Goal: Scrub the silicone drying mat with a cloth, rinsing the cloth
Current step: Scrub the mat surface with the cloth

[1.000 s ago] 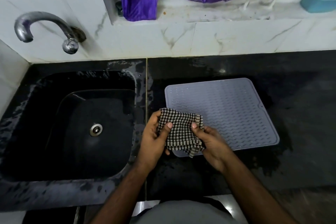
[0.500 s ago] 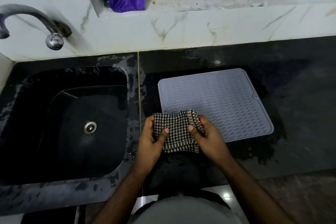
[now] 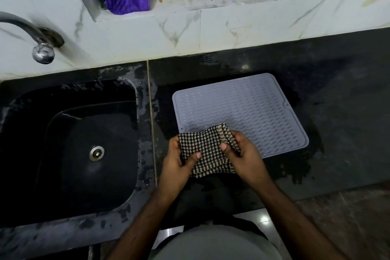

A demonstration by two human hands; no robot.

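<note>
Two hands [image 3: 177,162] [image 3: 244,160] around cloth [image 3: 207,154], beside sink [image 3: 135,95]

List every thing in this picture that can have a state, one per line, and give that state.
Grey ridged silicone drying mat: flat on the wet black counter.
Black-and-white checked cloth: bunched, held over the mat's near left corner.
Left hand: grip on the cloth.
Right hand: grip on the cloth.
Chrome tap: no water seen running.
Black sink: drain open, rim wet.
</note>
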